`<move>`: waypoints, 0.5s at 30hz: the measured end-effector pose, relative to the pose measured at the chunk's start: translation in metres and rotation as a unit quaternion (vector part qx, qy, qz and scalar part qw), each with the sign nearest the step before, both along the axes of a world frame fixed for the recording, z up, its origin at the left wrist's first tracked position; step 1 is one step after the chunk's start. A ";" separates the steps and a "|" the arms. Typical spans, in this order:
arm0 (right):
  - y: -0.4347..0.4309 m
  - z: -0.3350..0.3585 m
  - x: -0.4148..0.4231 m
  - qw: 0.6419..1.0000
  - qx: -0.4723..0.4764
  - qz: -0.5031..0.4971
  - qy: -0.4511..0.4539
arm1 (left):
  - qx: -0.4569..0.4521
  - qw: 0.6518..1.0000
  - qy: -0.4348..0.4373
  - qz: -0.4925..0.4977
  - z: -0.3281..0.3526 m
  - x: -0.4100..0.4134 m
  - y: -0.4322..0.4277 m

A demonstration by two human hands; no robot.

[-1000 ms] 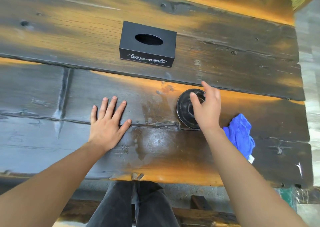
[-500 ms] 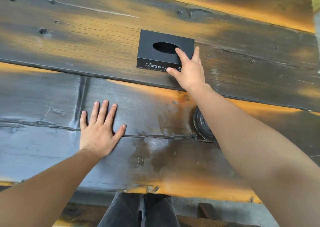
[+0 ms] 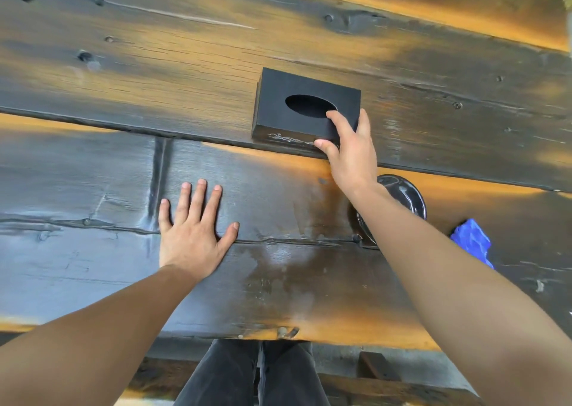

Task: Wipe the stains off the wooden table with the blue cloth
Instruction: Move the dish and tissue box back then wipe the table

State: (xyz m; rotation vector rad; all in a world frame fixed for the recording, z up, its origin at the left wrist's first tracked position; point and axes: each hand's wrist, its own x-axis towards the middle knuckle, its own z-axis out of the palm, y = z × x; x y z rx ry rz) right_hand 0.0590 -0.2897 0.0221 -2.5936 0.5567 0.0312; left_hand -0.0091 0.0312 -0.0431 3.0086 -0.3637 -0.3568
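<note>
Meanwhile, right hand [image 3: 351, 154] grips one black tissue box [image 3: 297, 105]; left hand [image 3: 192, 235] lies flat, empty; one blue cloth [image 3: 472, 240] beside one dark dish [image 3: 405, 196].

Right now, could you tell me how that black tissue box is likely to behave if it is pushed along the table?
The tissue box looks low, flat-bottomed and stiff, so it should probably slide, not tip. It seems empty through its opening, so likely light. The right hand grips one corner, so it may twist.

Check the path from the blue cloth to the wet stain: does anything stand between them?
Yes. The person's right forearm crosses between the blue cloth and the wet stain, with the dark round dish just beyond. The right hand grips the black tissue box.
</note>
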 end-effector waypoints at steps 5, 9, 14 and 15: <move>0.014 0.008 -0.046 1.000 -0.021 0.010 0.002 | -0.004 1.000 0.000 -0.001 0.000 0.001 0.000; 0.024 0.010 -0.083 0.999 -0.040 0.010 0.020 | -0.009 1.000 -0.005 0.000 -0.003 0.001 0.001; 0.033 0.005 -0.112 0.998 -0.061 0.019 0.021 | -0.013 1.000 -0.012 -0.001 -0.006 0.001 0.002; 0.034 0.004 -0.116 0.997 -0.064 0.020 0.023 | -0.015 1.000 -0.011 -0.001 -0.006 0.001 0.002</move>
